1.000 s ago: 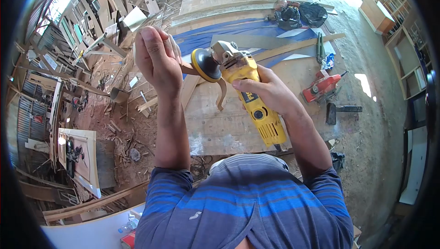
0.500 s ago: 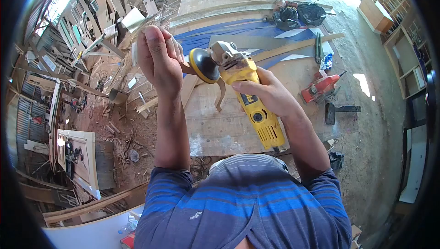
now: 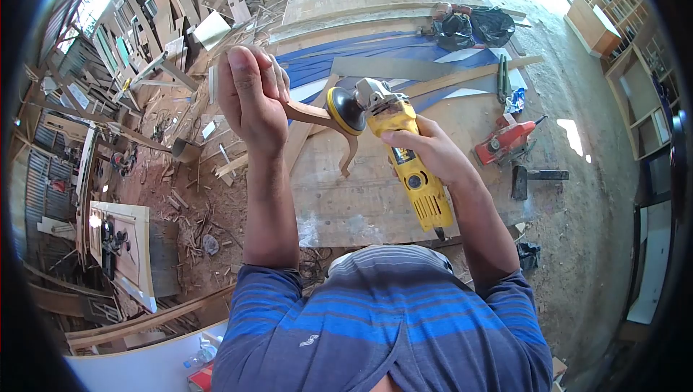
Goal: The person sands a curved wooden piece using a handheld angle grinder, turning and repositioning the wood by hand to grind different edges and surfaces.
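My left hand (image 3: 253, 103) is closed around one end of a curved wooden piece (image 3: 312, 113), whose slim free end bends down toward the table. Yellow and grey, an angle grinder (image 3: 427, 204) sits in my right hand (image 3: 432, 150), the thumb laid across its body. Its round sanding pad (image 3: 345, 112), black with a yellow rim, faces left and overlaps the middle of the wooden piece. It looks to be against the wood, though the exact contact is hidden. The part of the wood inside my left fist is covered by the fingers.
Below lies a wooden worktable (image 3: 317, 197) with blue sheeting (image 3: 310, 56) and planks. To the right are a red power tool (image 3: 505, 139), a hammer (image 3: 530, 179) and black plastic bags (image 3: 491, 25). Wood scraps (image 3: 198, 237) litter the ground at left.
My right hand has moved the grinder to the right, so its pad has slid along the wooden piece away from my left fist. My left hand has stayed nearly in place.
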`<state>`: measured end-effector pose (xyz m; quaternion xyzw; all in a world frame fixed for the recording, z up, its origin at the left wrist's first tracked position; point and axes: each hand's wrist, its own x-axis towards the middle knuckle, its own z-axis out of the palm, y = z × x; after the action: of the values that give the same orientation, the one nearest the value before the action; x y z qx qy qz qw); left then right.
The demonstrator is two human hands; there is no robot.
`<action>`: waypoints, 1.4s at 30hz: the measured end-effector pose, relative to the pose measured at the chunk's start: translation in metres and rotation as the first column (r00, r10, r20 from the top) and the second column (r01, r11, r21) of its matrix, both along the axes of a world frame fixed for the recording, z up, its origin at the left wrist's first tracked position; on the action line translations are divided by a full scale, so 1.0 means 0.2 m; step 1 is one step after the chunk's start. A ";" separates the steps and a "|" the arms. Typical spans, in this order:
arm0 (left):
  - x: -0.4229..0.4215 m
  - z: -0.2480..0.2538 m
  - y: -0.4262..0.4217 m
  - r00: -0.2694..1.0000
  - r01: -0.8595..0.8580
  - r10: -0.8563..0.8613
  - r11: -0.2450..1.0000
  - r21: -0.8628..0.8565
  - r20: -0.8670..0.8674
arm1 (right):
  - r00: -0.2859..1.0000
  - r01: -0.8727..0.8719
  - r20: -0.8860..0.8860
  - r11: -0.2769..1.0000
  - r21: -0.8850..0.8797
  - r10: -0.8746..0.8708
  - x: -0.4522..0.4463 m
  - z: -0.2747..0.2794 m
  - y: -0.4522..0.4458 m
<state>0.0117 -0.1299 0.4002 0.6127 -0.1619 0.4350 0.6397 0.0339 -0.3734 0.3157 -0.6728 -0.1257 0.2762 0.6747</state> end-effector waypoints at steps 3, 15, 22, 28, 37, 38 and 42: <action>0.01 0.00 -0.02 0.999 0.034 -0.034 0.999 0.009 -0.005 | 0.999 -0.039 0.005 0.997 0.072 0.039 -0.02 0.07 -0.01; 0.00 0.00 -0.03 0.995 0.103 -0.103 0.994 0.021 0.003 | 0.998 -0.024 0.062 0.999 0.026 0.022 -0.03 0.07 -0.01; 0.03 -0.03 0.00 0.999 0.045 -0.046 0.997 0.061 0.014 | 1.000 -0.023 0.003 0.991 0.132 0.023 -0.05 0.08 -0.03; 0.05 0.00 -0.04 0.996 -0.054 0.037 0.974 0.219 0.079 | 0.994 -0.110 0.021 0.949 0.294 0.109 -0.10 0.26 0.01; 0.05 -0.01 -0.01 0.995 0.013 -0.034 0.977 0.212 0.093 | 0.993 -0.099 0.086 0.949 0.300 0.077 -0.11 0.22 0.06; 0.05 -0.01 -0.01 0.995 0.022 -0.042 0.976 0.215 0.087 | 0.994 -0.100 0.070 0.952 0.289 0.083 -0.11 0.21 0.05; 0.06 -0.01 0.02 0.993 0.048 -0.071 0.970 0.240 0.090 | 0.995 -0.097 0.026 0.963 0.251 0.093 -0.11 0.15 0.03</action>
<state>0.0235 -0.1267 0.3982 0.6575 -0.2621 0.4225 0.5661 0.0111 -0.3682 0.3464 -0.5766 -0.1965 0.2855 0.7398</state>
